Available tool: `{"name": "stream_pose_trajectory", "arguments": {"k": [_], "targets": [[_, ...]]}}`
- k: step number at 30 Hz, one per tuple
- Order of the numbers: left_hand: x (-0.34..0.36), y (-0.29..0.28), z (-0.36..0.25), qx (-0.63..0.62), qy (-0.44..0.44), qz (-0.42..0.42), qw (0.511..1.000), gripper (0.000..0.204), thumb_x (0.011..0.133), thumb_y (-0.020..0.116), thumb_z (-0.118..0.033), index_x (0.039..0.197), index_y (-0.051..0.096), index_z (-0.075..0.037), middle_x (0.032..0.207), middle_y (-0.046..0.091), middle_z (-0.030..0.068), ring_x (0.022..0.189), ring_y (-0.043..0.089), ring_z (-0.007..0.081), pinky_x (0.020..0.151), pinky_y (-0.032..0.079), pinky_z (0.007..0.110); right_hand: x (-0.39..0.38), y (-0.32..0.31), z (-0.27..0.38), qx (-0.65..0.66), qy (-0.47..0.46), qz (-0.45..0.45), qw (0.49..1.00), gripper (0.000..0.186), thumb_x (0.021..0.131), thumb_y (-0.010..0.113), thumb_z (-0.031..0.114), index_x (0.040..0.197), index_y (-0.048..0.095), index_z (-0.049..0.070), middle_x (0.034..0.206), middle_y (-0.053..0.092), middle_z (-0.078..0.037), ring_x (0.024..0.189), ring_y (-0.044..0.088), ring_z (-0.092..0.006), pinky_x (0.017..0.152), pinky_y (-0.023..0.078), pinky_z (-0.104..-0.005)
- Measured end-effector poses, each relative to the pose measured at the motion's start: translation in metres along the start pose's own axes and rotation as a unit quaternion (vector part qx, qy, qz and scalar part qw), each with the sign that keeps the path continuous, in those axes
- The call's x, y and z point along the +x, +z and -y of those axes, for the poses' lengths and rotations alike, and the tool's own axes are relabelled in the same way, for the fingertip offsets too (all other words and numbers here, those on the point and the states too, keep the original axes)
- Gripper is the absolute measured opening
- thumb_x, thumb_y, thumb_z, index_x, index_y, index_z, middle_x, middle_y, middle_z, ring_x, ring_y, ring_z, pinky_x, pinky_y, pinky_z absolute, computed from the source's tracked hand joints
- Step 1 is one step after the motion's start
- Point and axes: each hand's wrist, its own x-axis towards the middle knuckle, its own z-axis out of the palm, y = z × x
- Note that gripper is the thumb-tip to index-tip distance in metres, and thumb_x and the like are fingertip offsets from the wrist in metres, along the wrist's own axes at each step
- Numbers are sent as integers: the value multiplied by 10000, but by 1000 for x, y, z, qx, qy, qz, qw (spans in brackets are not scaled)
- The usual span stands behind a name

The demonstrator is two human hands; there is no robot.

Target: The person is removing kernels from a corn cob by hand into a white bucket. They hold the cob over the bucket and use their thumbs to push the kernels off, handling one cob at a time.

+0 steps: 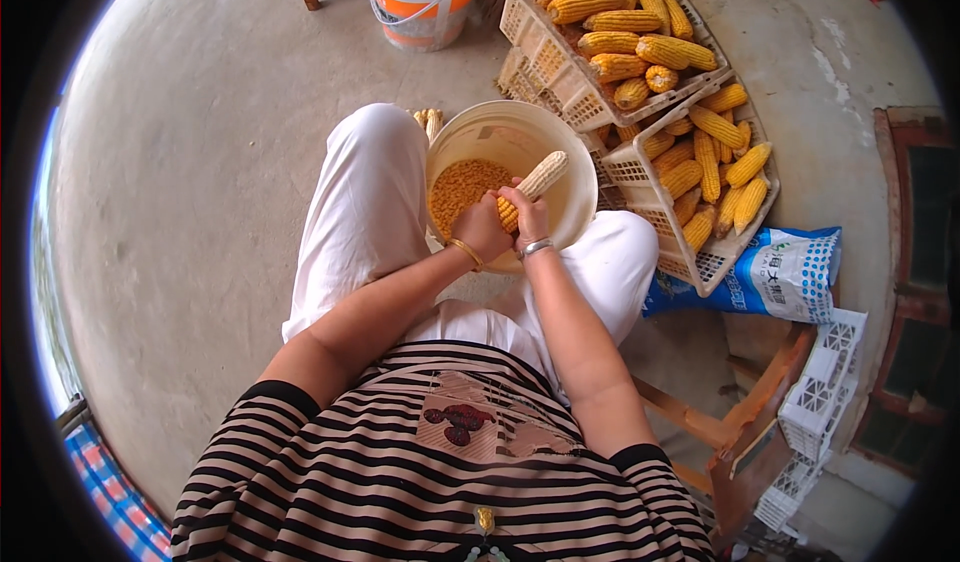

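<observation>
Over a cream bucket (pixel 583 167) standing between my knees, both hands grip one corn cob (pixel 543 174). The cob slants up to the right; its upper end is pale and stripped, while yellow kernels still cover its lower part. My left hand (pixel 480 228) is closed against the lower, kernelled part. My right hand (pixel 532 220) wraps the cob from the right, touching the left. Loose yellow kernels (pixel 465 184) lie in the bottom of the bucket, partly hidden by my hands.
Two plastic crates (pixel 590 102) (pixel 640 194) full of yellow cobs stand at the right. Below them lie a blue and white sack (pixel 770 280), a wooden chair (pixel 735 432) and a white crate (pixel 822 392). Pale cobs (pixel 430 122) lie behind the bucket; an orange-banded pail (pixel 425 12) stands farther off.
</observation>
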Motion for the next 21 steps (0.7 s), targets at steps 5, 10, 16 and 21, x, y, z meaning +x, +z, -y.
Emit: {"name": "stream_pose_trajectory", "arguments": {"k": [5,10,16,21], "targets": [[0,3,4,-119,46,-19,992,452,558,720,-167,929,557,33,782,623,208,745,632,304,675,489,358,-1,-4,11,83,36,103,991,399,727,610,74,1073,427,-5,762,582,-128,708,626,-251,701,527,-357],[0,-9,2,-385,-114,200,894,195,586,687,-94,719,558,-35,594,547,49,432,507,140,385,386,265,-7,3,33,86,34,135,987,391,754,595,118,1100,439,23,682,555,-74,615,572,-193,672,528,-341],[1,-10,3,-484,-155,307,805,160,640,658,-109,710,521,-66,514,478,23,355,440,108,310,307,237,-3,-2,32,118,40,174,977,469,802,624,257,1165,412,49,885,578,-97,741,591,-200,652,528,-344],[3,-9,2,-449,-150,236,849,154,637,654,-113,713,528,-67,505,477,22,351,438,109,313,315,235,1,-4,14,12,54,153,987,509,757,710,269,1088,412,22,896,575,-90,753,612,-203,643,518,-313]]}}
